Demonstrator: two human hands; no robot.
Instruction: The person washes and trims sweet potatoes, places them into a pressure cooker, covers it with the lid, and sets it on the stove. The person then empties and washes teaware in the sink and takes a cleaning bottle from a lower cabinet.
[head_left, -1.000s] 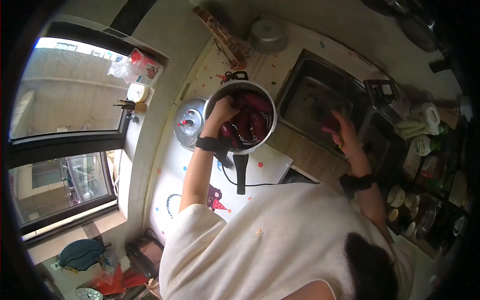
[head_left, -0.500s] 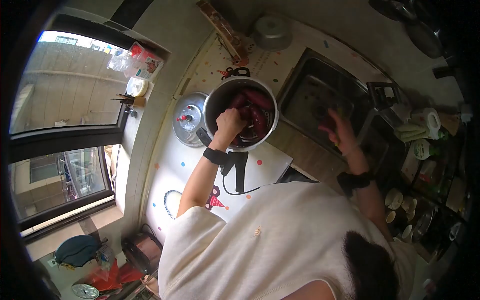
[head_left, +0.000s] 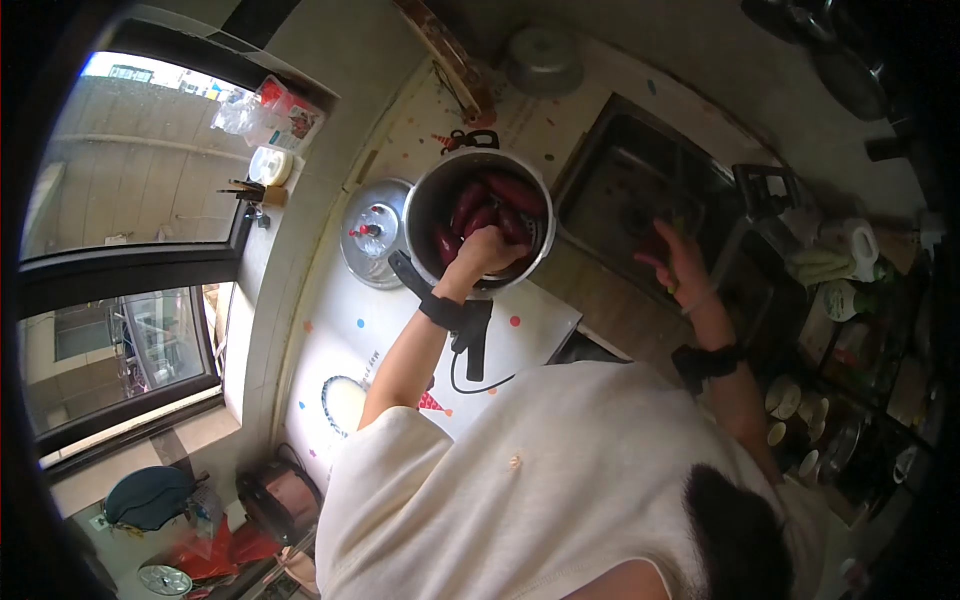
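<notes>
A deep metal pot (head_left: 424,192) holds several purple-red sweet potatoes (head_left: 515,192). My left hand (head_left: 490,251) reaches inside it, its fingers bent around a sweet potato near the pot's front right wall; the fingertips are partly hidden. Over the sink (head_left: 612,185) hovers my right hand (head_left: 687,268), thumb and fingers apart. A dark reddish patch shows between them, too shaded to make out. Left of the pot lies its round metal lid (head_left: 352,252), with red parts on top. The pot's black long handle (head_left: 477,345) points toward me.
A metal basin (head_left: 545,62) is upside down at the back, near a wooden rack (head_left: 450,60). A white bowl (head_left: 345,402) stands at the counter's near left. Cups (head_left: 785,395) crowd the right side. Windows (head_left: 140,180) line the left wall.
My left hand has moved right and toward me inside the pot, uncovering sweet potatoes on the left. My right hand has stayed nearly in place over the sink.
</notes>
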